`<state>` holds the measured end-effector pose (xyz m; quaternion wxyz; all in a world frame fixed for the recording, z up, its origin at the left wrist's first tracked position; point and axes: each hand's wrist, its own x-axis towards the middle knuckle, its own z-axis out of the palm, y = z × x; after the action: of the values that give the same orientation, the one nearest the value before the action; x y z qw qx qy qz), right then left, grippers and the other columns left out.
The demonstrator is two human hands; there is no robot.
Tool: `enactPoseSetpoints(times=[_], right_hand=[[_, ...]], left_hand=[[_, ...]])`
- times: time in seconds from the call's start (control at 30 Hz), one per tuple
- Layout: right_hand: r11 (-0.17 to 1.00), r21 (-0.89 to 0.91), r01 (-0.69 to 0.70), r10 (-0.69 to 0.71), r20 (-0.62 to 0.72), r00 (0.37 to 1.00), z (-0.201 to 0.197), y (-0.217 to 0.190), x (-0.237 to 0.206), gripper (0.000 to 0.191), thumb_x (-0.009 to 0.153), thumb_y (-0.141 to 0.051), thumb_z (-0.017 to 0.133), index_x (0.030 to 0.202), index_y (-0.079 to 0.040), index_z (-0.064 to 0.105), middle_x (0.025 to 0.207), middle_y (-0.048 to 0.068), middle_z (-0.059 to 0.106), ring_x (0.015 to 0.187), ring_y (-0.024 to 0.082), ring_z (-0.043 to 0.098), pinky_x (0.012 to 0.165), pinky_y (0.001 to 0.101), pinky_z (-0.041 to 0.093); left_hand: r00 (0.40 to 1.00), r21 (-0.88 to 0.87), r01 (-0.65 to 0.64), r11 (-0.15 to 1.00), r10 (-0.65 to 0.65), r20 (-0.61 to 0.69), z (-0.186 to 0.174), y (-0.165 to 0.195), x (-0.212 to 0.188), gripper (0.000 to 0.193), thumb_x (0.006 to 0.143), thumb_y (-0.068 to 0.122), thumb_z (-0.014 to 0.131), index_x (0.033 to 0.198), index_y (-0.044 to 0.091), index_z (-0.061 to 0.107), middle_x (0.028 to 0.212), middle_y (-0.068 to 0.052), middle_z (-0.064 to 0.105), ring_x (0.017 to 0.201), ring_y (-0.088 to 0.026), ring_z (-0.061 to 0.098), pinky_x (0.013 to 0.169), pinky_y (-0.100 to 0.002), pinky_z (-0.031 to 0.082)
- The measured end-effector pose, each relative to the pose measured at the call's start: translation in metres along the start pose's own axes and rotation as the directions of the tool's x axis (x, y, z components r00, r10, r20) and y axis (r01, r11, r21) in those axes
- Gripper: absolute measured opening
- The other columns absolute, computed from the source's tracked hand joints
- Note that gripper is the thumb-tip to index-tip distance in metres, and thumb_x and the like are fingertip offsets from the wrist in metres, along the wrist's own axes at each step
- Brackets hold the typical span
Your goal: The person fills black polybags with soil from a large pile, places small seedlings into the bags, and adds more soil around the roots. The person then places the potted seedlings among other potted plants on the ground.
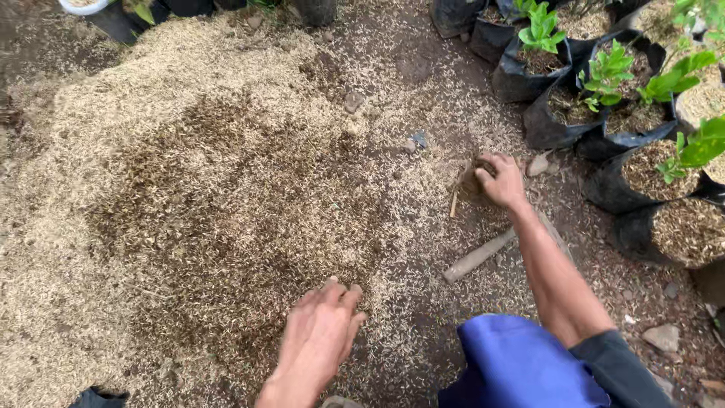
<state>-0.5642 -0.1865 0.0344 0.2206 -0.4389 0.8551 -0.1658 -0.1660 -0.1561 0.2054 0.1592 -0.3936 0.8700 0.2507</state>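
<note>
Two hands down on the husk pile (189, 189): left hand (321, 336) flat, fingers loose, holding nothing, resting on the husks; right hand (500, 180) clenched around a clump of soil (473, 175), near the potted seedlings (604, 83).

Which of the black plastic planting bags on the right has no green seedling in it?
The black plastic planting bag at the lower right edge, nearest the person's right arm: it shows only husk filling, while the bags above it carry leafy green seedlings.
</note>
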Motion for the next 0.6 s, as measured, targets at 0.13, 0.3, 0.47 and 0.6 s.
enactPoseSetpoints(times=[0.13,0.3,0.47,0.6], right_hand=[[0.922,-0.386,-0.015,0.129,0.272,0.954,0.019,-0.044,-0.006,0.073,0.104,-0.056,0.060,0.158,-0.022,0.026,0.162,0.020,0.017,0.138,0.042,0.036,0.105,0.0585,0.044],[0.891,-0.365,0.270,-0.234,0.140,0.962,0.037,-0.034,-0.055,0.045,0.092,-0.005,0.064,0.137,-0.009,0.059,0.145,0.018,0.053,0.119,0.031,0.058,0.095,0.0437,0.060],[0.976,-0.172,0.133,-0.108,0.145,0.984,0.022,0.005,-0.045,0.038,0.096,0.001,0.060,0.132,-0.011,0.066,0.116,0.016,0.067,0.092,0.027,0.069,0.076,0.0369,0.067],[0.966,-0.250,0.074,-0.073,0.012,0.997,-0.010,0.021,-0.027,0.028,0.090,-0.014,0.069,0.117,-0.007,0.073,0.092,0.014,0.072,0.076,0.024,0.069,0.065,0.0362,0.062]], left_hand=[[0.992,0.141,-0.048,0.989,0.031,0.126,0.014,0.010,0.004,0.042,0.101,0.027,0.057,0.133,-0.002,0.055,0.125,-0.030,0.061,0.120,-0.038,0.061,0.103,-0.051,0.049],[0.975,0.144,-0.128,0.981,0.098,0.200,0.025,0.016,0.004,0.047,0.100,0.023,0.059,0.138,-0.003,0.050,0.134,-0.029,0.056,0.130,-0.040,0.052,0.108,-0.057,0.041],[0.978,0.170,-0.157,0.973,0.129,0.164,0.028,0.025,0.014,0.047,0.102,0.022,0.057,0.140,-0.004,0.047,0.136,-0.033,0.053,0.132,-0.042,0.048,0.110,-0.057,0.038],[0.979,0.138,-0.162,0.977,0.142,0.149,0.024,0.036,0.020,0.049,0.099,0.024,0.060,0.138,-0.004,0.048,0.136,-0.033,0.052,0.134,-0.042,0.047,0.110,-0.058,0.038]])
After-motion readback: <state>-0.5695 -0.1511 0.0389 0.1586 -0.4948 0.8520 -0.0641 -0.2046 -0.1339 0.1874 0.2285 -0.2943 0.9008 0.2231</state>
